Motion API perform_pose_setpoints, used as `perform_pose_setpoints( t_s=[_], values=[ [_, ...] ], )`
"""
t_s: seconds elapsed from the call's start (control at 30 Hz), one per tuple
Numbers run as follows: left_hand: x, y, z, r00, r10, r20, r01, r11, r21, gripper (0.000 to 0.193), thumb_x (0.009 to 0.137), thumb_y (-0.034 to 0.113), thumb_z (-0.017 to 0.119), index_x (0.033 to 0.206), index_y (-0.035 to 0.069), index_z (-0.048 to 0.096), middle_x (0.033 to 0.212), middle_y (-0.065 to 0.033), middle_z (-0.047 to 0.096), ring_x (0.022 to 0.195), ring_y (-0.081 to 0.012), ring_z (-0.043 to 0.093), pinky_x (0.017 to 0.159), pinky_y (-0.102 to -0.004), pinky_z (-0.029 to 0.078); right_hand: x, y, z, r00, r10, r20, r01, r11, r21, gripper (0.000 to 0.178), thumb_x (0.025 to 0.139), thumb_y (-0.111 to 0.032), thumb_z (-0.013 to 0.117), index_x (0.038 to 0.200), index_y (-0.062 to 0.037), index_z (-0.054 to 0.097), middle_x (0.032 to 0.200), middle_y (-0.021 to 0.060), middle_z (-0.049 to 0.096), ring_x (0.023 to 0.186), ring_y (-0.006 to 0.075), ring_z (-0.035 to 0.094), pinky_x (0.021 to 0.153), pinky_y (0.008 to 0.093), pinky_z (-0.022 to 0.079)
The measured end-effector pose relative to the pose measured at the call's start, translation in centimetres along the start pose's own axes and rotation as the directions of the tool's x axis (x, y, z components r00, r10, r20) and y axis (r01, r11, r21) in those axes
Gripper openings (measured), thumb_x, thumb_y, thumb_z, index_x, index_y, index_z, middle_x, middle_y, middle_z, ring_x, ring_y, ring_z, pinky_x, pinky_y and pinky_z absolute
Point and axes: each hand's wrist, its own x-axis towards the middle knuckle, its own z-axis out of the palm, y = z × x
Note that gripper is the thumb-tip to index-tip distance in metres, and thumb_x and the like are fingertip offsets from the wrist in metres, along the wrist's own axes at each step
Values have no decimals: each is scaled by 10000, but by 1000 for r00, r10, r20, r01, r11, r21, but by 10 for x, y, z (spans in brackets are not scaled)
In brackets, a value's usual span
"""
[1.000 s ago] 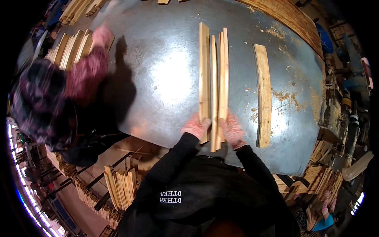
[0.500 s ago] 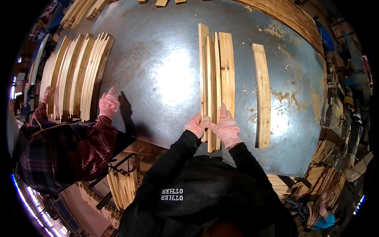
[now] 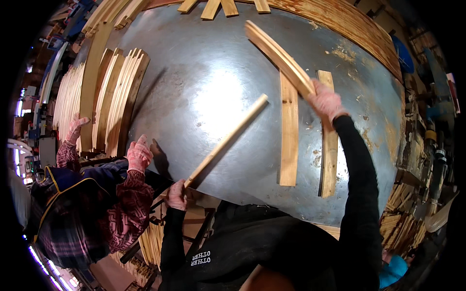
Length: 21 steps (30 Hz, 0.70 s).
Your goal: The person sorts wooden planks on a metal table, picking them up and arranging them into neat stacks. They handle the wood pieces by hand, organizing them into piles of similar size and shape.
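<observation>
My left hand [image 3: 176, 195], in a pink-and-white knit glove, is closed around the near end of a narrow wooden strip [image 3: 228, 138]. The strip slants up and right over the grey metal tabletop [image 3: 194, 58]. In my right hand [image 3: 327, 103], gloved the same way, are a few wooden boards [image 3: 279, 56] gripped together at their near end, their far ends pointing up and left. They pass above the far part of a flat board [image 3: 289, 140] on the table. Another flat board [image 3: 328, 165] lies right of it, partly under my right hand and wrist.
At left a person [image 3: 73, 213] in pink gloves holds a long board [image 3: 94, 72] over rows of stacked boards [image 3: 127, 92]. Board ends [image 3: 212, 8] show at the far edge. A wooden ledge [image 3: 335, 29] borders the table's far right. Sawdust patches [image 3: 347, 51] lie on the metal.
My hands have parted: the left has swung down and left with one strip, the right up and right with several boards. The person at left has raised a board.
</observation>
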Motion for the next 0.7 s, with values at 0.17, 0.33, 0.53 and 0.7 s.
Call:
perform_pose_setpoints(
  t_s=[0.17, 0.33, 0.53, 0.7],
  values=[
    [70, 47, -8, 965, 260, -29, -236, 913, 331, 510, 631, 72, 678, 1138, 111, 642, 1342, -193, 511, 1252, -422, 477, 1059, -516, 391, 60, -27, 7, 898, -432, 88, 437, 848, -301, 503, 884, -150, 584, 1375, -115, 477, 1250, 172, 589, 1113, 360, 603, 976, 414, 487],
    [132, 37, 12, 943, 328, -51, -282, 873, 397, 658, 570, 248, 836, 1172, 104, 613, 1450, -306, 366, 1349, -504, 329, 1092, -642, 288, 51, -121, 87, 640, -673, 371, 751, 651, -113, 479, 811, -41, 602, 1287, -89, 577, 1155, 151, 651, 1086, 339, 615, 943, 429, 496],
    [135, 49, 31, 962, -75, 264, -41, 911, 410, 903, 592, 272, 870, 1355, 62, 434, 1266, -231, 570, 996, -384, 631, 848, -501, 518, -19, -59, 68, 746, -390, -540, 383, 914, -131, 433, 856, -233, 681, 1221, -15, 600, 1116, 142, 648, 1081, 289, 595, 966, 436, 465],
    [124, 41, 20, 897, -190, 398, 140, 979, 151, 710, 676, 320, 827, 1286, 129, 517, 1131, -156, 647, 964, -353, 654, 824, -449, 532, -125, 128, 125, 789, 348, -506, -482, 862, -158, 953, 814, -400, 717, 1482, 59, 216, 1076, 234, 675, 1010, 309, 660, 903, 400, 499]
  ],
)
